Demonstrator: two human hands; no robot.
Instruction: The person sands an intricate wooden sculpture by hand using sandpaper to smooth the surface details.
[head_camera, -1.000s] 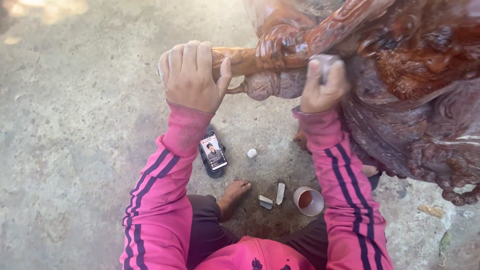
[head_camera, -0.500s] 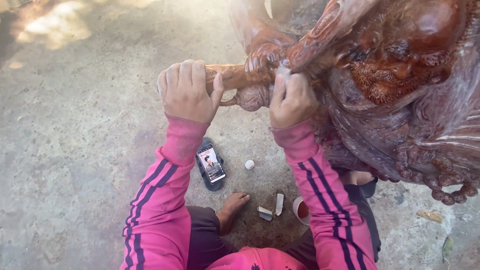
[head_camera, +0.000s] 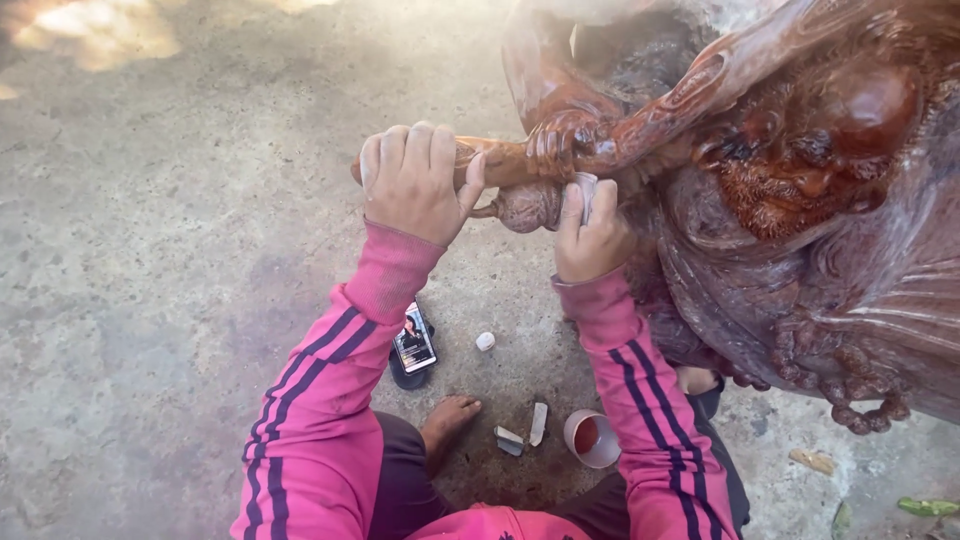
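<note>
Right hand (head_camera: 592, 232) moved left along the glossy red-brown carved wooden statue (head_camera: 800, 180), pinching a small pale pad (head_camera: 585, 190) against it. Left hand (head_camera: 415, 185) wrapped tight round the statue's smooth staff (head_camera: 500, 160).

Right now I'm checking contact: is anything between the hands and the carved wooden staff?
Left hand grips the carved staff bare, nothing between. Right hand presses a small pale folded piece against the carving.

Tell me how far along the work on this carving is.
Done: the wooden statue looks fully carved, dark and glossy across face and body. In hand: left hand grips the paler staff; right hand presses a small pad beside it. Left: seemingly that paler staff.
</note>
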